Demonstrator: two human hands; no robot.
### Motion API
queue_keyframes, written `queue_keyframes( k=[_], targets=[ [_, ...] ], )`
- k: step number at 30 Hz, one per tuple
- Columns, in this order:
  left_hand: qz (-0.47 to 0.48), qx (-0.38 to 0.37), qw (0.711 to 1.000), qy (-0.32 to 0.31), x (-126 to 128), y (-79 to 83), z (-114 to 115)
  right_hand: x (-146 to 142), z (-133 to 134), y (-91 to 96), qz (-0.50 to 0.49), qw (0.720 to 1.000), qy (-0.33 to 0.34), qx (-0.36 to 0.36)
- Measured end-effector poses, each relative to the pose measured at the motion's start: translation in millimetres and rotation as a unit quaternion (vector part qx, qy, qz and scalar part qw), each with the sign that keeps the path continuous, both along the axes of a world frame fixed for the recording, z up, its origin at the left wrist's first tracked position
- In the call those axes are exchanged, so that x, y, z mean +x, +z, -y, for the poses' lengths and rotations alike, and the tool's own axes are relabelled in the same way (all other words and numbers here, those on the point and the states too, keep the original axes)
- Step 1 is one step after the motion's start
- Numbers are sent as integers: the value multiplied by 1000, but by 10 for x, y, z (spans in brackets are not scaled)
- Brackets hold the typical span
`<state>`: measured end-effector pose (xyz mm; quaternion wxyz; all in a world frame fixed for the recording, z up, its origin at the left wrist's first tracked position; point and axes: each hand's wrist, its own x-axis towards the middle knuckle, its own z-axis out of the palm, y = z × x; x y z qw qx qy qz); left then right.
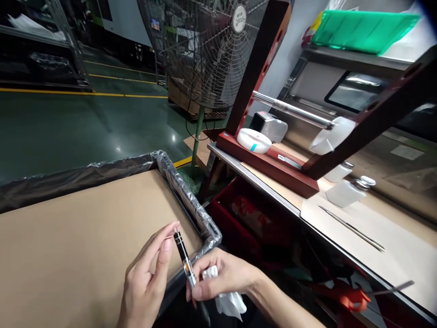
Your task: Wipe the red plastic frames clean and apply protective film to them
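Note:
My left hand (146, 278) pinches the black top end of a slim pen-like cartridge (183, 257) between thumb and forefinger. The cartridge has a black tip, an amber middle and a metal lower end. My right hand (225, 278) grips that lower end and also clutches a crumpled white wipe (230, 303). Both hands hover over the near corner of a brown cardboard sheet (85, 237) that lies in a box lined with clear plastic (191, 200).
To the right stands a steel workbench (375, 237) with a red wooden frame (273, 164), a white round tape roll (254, 140), two small white bottles (346, 191) and long tweezers (351, 228). A red bin (252, 214) sits below. A large pedestal fan (208, 50) stands behind.

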<state>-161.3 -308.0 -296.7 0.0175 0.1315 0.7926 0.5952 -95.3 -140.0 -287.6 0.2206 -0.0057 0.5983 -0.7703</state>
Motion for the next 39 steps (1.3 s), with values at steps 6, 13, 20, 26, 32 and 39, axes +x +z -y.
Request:
queue_keyframes(
  k=[6, 13, 20, 26, 32, 39],
  targets=[
    [34, -156, 986, 42, -215, -527, 650, -564, -199, -255, -164, 899, -105, 393],
    [-105, -468, 866, -143, -722, -1102, 1037, -1071, -226, -602, -172, 843, -58, 507],
    [-76, -476, 857, -183, -794, -1289, 1066, -887, -275, -597, -166, 801, 96, 567],
    [-70, -460, 867, -180, -734, -1446, 1089, -779, -284, -602, -156, 743, 182, 625],
    [-48, -470, 861, -190, -752, -1366, 1038, -819, -276, -576, -158, 707, 237, 648],
    [-66, -449, 875, -169, -666, -1234, 1018, -834, -248, -533, -155, 688, 268, 656]
  ],
)
